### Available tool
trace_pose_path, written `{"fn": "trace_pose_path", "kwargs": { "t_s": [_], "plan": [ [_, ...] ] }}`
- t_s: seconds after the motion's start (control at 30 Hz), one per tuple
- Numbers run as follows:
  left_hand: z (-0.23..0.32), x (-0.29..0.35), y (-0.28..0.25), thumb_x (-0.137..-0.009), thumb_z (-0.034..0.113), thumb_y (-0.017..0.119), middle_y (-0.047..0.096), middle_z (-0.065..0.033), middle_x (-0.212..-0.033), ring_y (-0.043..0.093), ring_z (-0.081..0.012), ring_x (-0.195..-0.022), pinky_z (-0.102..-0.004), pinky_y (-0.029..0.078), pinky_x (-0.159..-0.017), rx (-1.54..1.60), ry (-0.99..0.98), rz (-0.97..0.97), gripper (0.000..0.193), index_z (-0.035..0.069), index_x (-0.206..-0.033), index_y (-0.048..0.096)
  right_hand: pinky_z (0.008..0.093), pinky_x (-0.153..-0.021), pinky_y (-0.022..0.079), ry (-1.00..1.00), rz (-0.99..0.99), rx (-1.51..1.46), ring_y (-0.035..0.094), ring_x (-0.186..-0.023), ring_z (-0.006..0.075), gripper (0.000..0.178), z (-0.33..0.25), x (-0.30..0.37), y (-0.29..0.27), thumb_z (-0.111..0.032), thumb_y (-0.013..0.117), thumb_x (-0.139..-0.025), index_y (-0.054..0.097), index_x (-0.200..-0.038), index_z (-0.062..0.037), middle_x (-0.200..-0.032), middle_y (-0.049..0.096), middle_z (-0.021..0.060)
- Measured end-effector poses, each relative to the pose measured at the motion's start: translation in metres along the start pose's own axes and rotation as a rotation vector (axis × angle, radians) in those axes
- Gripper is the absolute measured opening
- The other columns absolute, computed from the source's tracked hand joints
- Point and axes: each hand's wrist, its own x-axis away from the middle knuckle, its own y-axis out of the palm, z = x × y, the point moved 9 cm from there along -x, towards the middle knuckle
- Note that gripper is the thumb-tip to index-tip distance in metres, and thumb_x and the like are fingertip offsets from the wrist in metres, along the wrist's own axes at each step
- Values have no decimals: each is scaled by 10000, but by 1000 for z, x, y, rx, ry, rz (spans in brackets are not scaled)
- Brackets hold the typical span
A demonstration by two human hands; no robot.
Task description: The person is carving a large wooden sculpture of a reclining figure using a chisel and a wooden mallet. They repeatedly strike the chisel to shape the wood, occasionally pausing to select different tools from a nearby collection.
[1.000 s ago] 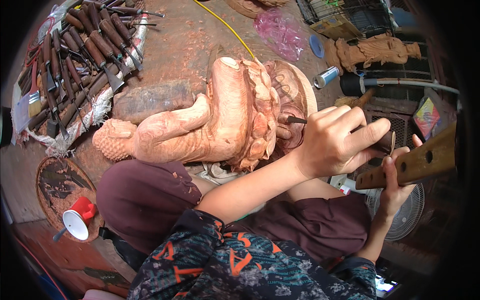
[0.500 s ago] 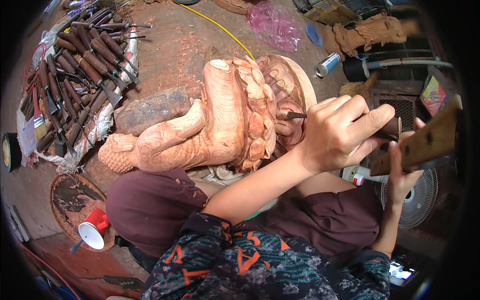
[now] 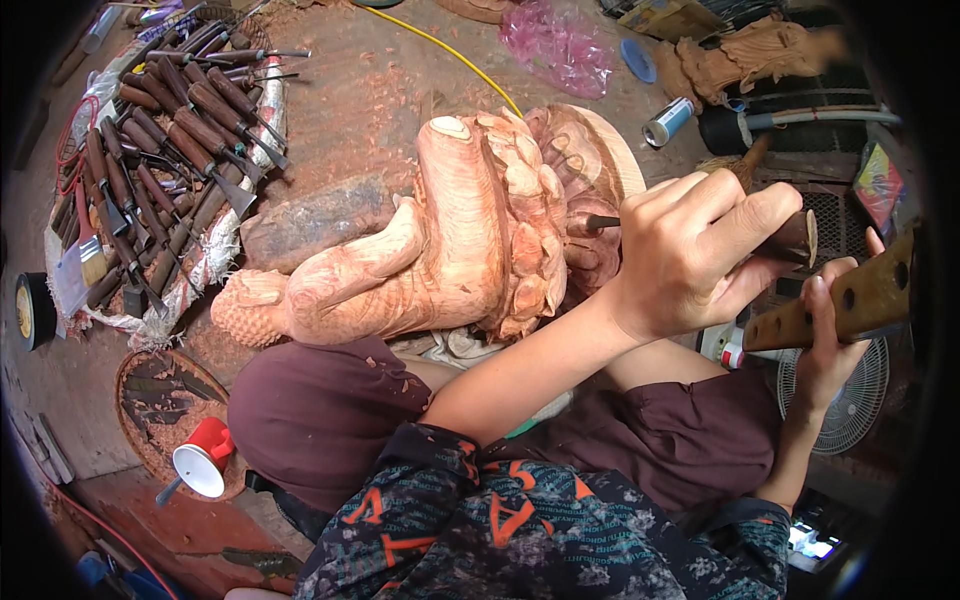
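Note:
A reddish wooden carving of a seated figure [image 3: 450, 240] lies on its side in front of my legs, its knobbly head to the left and its petalled, rounded base to the right. My left hand [image 3: 690, 255] is closed around a chisel [image 3: 797, 238]. Its wooden handle end sticks out past my thumb, and its dark blade points left at the base; whether the tip touches the wood I cannot tell. To the right, my right hand [image 3: 835, 325] grips a flat wooden bar [image 3: 870, 300] with dark round holes or dents, close to the handle end.
Many wooden-handled chisels [image 3: 190, 130] lie on a white sack at left, beside a paintbrush [image 3: 90, 250]. A round basket [image 3: 125, 400] and red-and-white cup [image 3: 205, 460] are lower left. A fan [image 3: 850, 400], a can [image 3: 668, 122] and pink plastic [image 3: 555, 45] lie right and beyond.
The whole view has shifted slightly, so most things sit farther right. The bar in my right hand has tilted flatter. My left hand still holds the chisel at the carving's base.

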Motion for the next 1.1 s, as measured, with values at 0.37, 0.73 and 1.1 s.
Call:
{"fn": "trace_pose_path", "kwargs": {
  "t_s": [0.37, 0.73, 1.1],
  "plan": [
    [-11, -5, -3, -685, 117, 809, 650, -72, -758, 650, -224, -637, -317, 502, -548, 30, -69, 38, 401, 76, -1057, 667, 184, -707, 414, 22, -85, 193, 485, -736, 50, 489, 7, 3, 4, 89, 590, -885, 468, -1348, -6, -906, 532, 5],
    [-16, -1, -13, -682, 127, 821, 666, -82, -795, 674, -237, -669, -311, 524, -566, 48, -113, 73, 428, 65, -1074, 659, 230, -831, 452, -42, -73, 168, 526, -870, 81, 592, 4, -2, 3, 66, 600, -875, 373, -1417, -8, -1009, 532, 37],
    [-23, 3, -16, -689, 204, 763, 558, -55, -733, 591, -262, -624, -356, 462, -541, 8, -128, 137, 411, 119, -1070, 633, 254, -837, 449, -114, -133, 401, 583, -898, 141, 555, -10, -2, 17, 87, 607, -832, 454, -1357, -11, -1012, 591, 76]
  ]
}}
